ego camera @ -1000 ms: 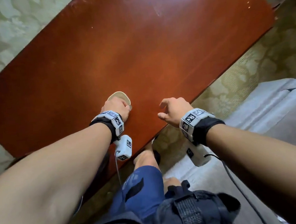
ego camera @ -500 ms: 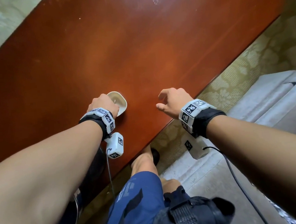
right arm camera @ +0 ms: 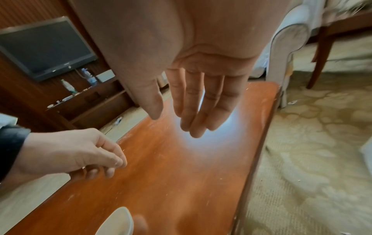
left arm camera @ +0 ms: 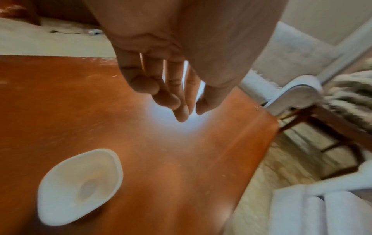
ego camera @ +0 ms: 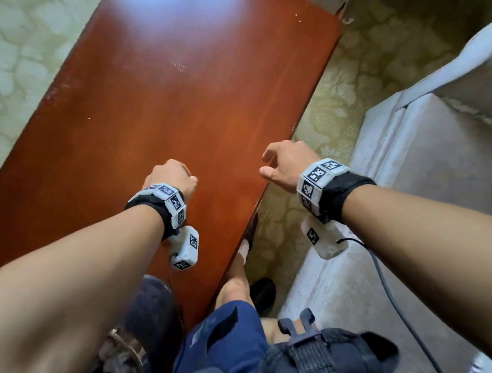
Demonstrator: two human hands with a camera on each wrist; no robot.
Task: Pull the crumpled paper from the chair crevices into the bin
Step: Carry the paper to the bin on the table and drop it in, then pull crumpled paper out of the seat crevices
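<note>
Both hands empty over tabletop; no crumpled paper or bin seen in any view.

Left hand (ego camera: 174, 175) hangs above the red-brown tabletop (ego camera: 171, 109), fingers loosely curled, holding nothing. Right hand (ego camera: 289, 164) hangs over the tabletop's right edge, fingers relaxed, empty. White dish (left arm camera: 80, 186) sits on the tabletop beneath the left wrist. Armchair (ego camera: 433, 144) stands right, across patterned carpet (ego camera: 357, 79).

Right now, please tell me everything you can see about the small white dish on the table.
The white dish is small and shallow, with a rounded, somewhat four-cornered rim and a round dimple in its middle. It looks like glossy plastic or ceramic; which one cannot be told. It seems empty and sits upright, flat on the reddish-brown table. The left hand is above it with loosely curled fingers, not touching it. Only its rim shows in the right wrist view, and the head view hides it.
</note>
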